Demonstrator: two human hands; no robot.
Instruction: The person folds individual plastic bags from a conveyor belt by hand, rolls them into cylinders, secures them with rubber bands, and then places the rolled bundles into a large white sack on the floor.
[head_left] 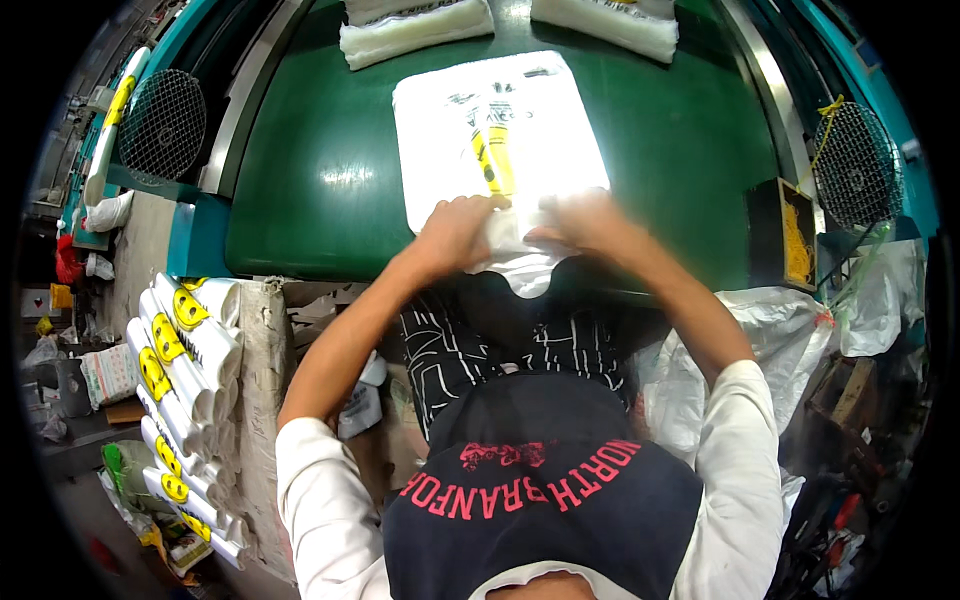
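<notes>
White bags [555, 130]: flat on green belt [320, 200], seemingly unfinished
Left hand [458, 234]: curled, gripping near end
Right hand [592, 224]: blurred, cannot tell grip
Folded bundles [168, 338]: lined up left, apparently done
Far bundles [425, 36]: perhaps waiting

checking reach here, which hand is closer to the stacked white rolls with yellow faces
Left. The left hand is up and right of the white rolls in the picture; the right hand is farther right.
</notes>
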